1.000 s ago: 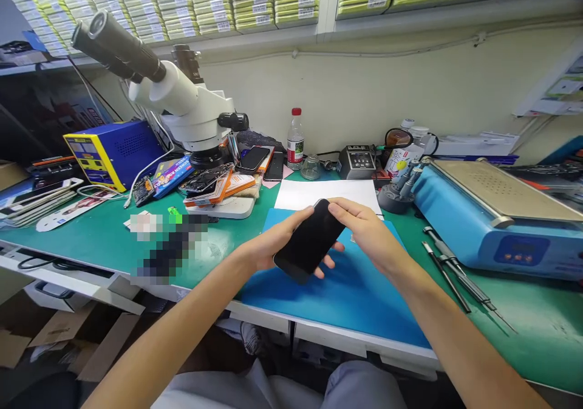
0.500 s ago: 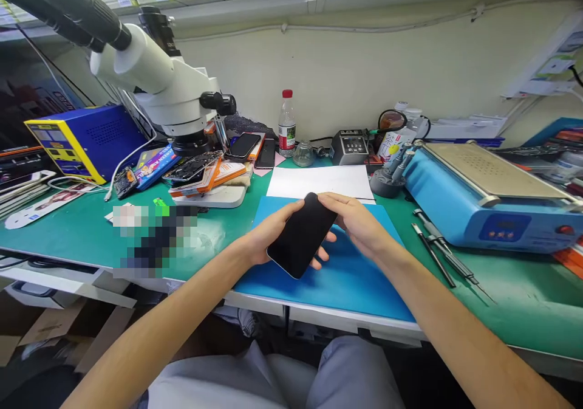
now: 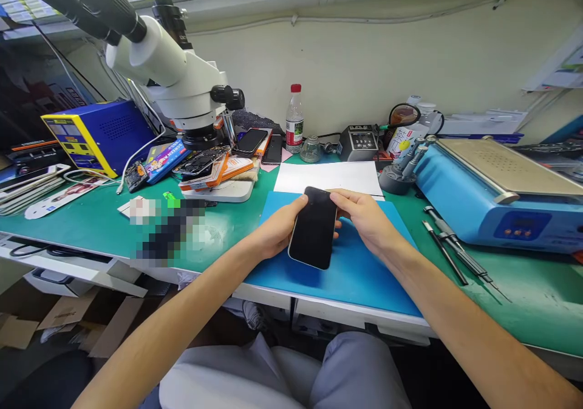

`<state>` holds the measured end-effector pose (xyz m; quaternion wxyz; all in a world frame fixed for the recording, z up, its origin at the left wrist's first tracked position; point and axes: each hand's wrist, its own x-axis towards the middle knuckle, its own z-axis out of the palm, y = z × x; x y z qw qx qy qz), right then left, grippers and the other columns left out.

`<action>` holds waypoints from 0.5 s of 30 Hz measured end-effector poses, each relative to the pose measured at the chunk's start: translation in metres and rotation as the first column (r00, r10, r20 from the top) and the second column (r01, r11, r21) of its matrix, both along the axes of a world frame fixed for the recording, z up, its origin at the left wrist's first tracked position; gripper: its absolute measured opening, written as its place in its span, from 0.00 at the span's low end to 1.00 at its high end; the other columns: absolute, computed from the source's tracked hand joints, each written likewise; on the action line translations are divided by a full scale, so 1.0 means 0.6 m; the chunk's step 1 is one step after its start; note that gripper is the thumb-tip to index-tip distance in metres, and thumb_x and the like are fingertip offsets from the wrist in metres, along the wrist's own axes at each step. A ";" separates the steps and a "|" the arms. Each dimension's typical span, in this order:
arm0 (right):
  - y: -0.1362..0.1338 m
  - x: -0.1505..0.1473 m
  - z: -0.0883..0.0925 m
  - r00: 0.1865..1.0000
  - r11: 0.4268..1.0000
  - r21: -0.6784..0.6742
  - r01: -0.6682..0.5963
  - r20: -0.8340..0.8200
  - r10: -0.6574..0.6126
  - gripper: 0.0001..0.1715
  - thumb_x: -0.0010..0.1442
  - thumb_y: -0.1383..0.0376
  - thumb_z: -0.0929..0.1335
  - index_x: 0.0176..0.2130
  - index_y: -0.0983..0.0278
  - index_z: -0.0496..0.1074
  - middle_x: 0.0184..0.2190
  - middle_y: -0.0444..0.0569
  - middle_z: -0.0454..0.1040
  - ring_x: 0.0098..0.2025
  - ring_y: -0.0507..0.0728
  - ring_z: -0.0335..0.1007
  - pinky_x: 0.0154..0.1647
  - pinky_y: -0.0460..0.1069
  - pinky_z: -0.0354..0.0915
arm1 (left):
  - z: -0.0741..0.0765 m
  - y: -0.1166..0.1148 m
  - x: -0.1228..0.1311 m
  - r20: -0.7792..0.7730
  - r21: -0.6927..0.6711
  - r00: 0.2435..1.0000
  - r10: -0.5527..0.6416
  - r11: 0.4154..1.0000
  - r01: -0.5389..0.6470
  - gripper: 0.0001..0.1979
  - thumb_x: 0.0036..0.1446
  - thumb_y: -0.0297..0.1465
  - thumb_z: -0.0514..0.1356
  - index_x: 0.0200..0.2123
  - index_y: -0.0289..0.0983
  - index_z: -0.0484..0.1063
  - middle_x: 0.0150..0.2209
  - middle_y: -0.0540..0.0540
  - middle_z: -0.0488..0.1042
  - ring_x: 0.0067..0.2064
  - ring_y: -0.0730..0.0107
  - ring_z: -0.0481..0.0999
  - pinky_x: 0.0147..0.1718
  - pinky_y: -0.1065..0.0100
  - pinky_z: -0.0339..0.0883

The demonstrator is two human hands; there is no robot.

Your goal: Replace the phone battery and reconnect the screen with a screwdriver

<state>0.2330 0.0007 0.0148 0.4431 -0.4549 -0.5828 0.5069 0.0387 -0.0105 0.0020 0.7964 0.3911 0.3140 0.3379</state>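
Observation:
A smartphone (image 3: 312, 230) with a dark screen and a pale edge is held above the blue mat (image 3: 364, 281), its screen toward me. My left hand (image 3: 280, 226) grips its left side, thumb at the upper left edge and fingers hidden behind. At the upper right corner, my right hand (image 3: 359, 211) pinches the phone with thumb and fingers. Some fingertips show past its right edge. Just beyond the phone, a white paper sheet (image 3: 328, 177) lies partly under the mat's far side.
On the left stand a microscope (image 3: 168, 87) and a blue-yellow power unit (image 3: 98, 135), with stacked phone parts (image 3: 204, 166) nearby. A red-capped bottle (image 3: 294, 120) stands at the back. To the right are a blue heating machine (image 3: 505, 202) and a screwdriver (image 3: 460, 251).
The phone has turned from a diagonal tilt to nearly upright in both hands. My right hand has shifted its grip slightly at the top corner. The whole view has moved a little.

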 end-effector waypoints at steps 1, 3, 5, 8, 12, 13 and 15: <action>0.001 0.001 -0.002 1.000 1.000 -0.005 0.002 0.009 -0.002 0.21 0.61 0.48 0.73 0.41 0.61 0.84 0.32 0.47 0.80 0.33 0.56 0.70 0.36 0.53 0.68 | -0.002 0.000 -0.001 -0.032 0.026 0.999 0.022 0.999 -0.021 0.27 0.76 0.46 0.51 0.55 0.32 0.80 0.47 0.34 0.86 0.43 0.54 0.87 0.47 0.57 0.79; 0.002 0.002 -0.005 1.000 1.000 -0.011 0.012 0.024 -0.012 0.19 0.61 0.50 0.73 0.40 0.62 0.84 0.33 0.48 0.80 0.33 0.56 0.70 0.36 0.52 0.68 | -0.006 0.002 -0.003 -0.072 0.074 0.994 0.077 0.995 -0.071 0.20 0.72 0.43 0.59 0.51 0.32 0.81 0.39 0.39 0.86 0.37 0.59 0.86 0.42 0.61 0.79; 0.004 0.002 -0.005 0.999 1.000 -0.012 0.025 0.030 -0.025 0.18 0.62 0.51 0.73 0.40 0.62 0.84 0.35 0.49 0.82 0.38 0.57 0.73 0.39 0.52 0.69 | -0.008 0.003 -0.005 -0.069 0.096 0.989 0.130 0.988 -0.123 0.15 0.69 0.40 0.64 0.48 0.34 0.81 0.33 0.44 0.84 0.31 0.65 0.83 0.35 0.66 0.78; 0.002 -0.003 -0.001 0.999 0.999 -0.015 0.046 0.019 -0.046 0.19 0.66 0.51 0.71 0.46 0.59 0.83 0.42 0.49 0.83 0.44 0.58 0.76 0.42 0.51 0.72 | -0.008 0.006 -0.006 -0.033 0.107 0.981 0.190 0.977 -0.185 0.12 0.68 0.38 0.64 0.43 0.34 0.80 0.30 0.46 0.81 0.27 0.69 0.79 0.31 0.69 0.76; -0.007 -0.011 0.008 1.000 0.998 -0.067 0.005 0.016 -0.004 0.25 0.70 0.44 0.67 0.51 0.58 0.80 0.45 0.51 0.84 0.44 0.57 0.80 0.40 0.49 0.75 | -0.010 0.015 -0.006 0.032 0.113 0.954 0.298 0.947 -0.300 0.13 0.71 0.35 0.59 0.42 0.32 0.79 0.34 0.41 0.83 0.30 0.65 0.82 0.34 0.64 0.79; -0.010 -0.013 0.010 0.999 0.996 -0.091 -0.026 0.024 0.029 0.27 0.69 0.42 0.66 0.49 0.60 0.80 0.42 0.53 0.84 0.41 0.58 0.80 0.38 0.50 0.76 | -0.010 0.018 -0.006 0.050 0.117 0.940 0.337 0.933 -0.341 0.13 0.72 0.35 0.57 0.43 0.32 0.78 0.36 0.40 0.83 0.32 0.64 0.83 0.36 0.61 0.80; -0.015 -0.017 0.010 0.993 0.985 -0.141 -0.101 0.047 0.108 0.32 0.68 0.39 0.67 0.43 0.63 0.81 0.36 0.56 0.84 0.35 0.59 0.80 0.35 0.52 0.77 | -0.011 0.023 -0.007 0.089 0.131 0.905 0.417 0.896 -0.425 0.13 0.73 0.35 0.56 0.45 0.32 0.77 0.40 0.39 0.84 0.37 0.61 0.84 0.42 0.58 0.80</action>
